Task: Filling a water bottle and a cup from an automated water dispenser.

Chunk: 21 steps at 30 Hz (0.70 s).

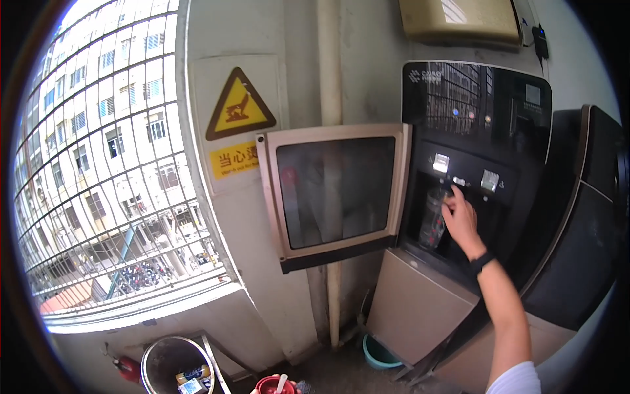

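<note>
A tall clear bottle or tumbler (432, 220) with small red marks stands slightly tilted in the dark recess of a black water dispenser (476, 115), under its left spout. My right hand (461, 220) comes in from the right, its bent fingers closed at the vessel's upper side, just below the spout. A dark band circles the right wrist. At the bottom edge, a red cup (268, 385) with a white spoon-like handle (281, 383) is held by my left hand (299, 387); only bits of its fingers show around the rim.
The dispenser's framed glass door (335, 194) swings out to the left. Below it are a beige cabinet panel (420, 312) and a teal basin (380, 354). A metal bin (172, 348) with packaging inside stands by the barred window (118, 157). A yellow warning sign (241, 108) hangs on the wall.
</note>
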Available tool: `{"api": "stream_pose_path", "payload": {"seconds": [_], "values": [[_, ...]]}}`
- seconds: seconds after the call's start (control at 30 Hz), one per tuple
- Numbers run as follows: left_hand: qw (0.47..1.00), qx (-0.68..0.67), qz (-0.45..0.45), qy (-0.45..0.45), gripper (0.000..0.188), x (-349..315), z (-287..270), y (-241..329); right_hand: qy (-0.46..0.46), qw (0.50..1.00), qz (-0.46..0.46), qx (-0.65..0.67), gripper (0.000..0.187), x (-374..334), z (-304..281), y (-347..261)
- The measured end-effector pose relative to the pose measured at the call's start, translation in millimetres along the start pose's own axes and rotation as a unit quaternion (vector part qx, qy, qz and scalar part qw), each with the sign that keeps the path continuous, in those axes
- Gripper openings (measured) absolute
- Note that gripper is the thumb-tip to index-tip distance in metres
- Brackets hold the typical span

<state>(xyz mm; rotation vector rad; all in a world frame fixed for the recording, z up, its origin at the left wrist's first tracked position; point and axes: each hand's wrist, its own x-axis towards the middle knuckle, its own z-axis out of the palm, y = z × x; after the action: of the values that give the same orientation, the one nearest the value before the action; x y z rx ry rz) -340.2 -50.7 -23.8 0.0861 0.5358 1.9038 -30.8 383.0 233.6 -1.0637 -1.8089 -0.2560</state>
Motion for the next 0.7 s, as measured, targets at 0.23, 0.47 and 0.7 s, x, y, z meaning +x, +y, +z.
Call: {"api": "stream_pose_path", "payload": {"seconds": [0.23, 0.47, 0.7], "values": [[0.997, 0.082, -0.014, 0.001, 0.060, 20.7, 13.8, -0.5, 0.040, 0.963, 0.219, 0.151, 0.096, -44.0, 77.0, 45.9], [0.968, 0.229, 0.091, -0.042, 0.069, 74.8, 48.5, -21.3, 0.000, 0.923, 0.171, 0.345, 0.086, -49.0, 80.1, 22.6], [0.882, 0.359, 0.292, -0.090, 0.093, 87.5, 136.5, 35.2, -0.243, 0.920, 0.097, 0.292, 0.091, -185.9, 2.7, -46.3]]}}
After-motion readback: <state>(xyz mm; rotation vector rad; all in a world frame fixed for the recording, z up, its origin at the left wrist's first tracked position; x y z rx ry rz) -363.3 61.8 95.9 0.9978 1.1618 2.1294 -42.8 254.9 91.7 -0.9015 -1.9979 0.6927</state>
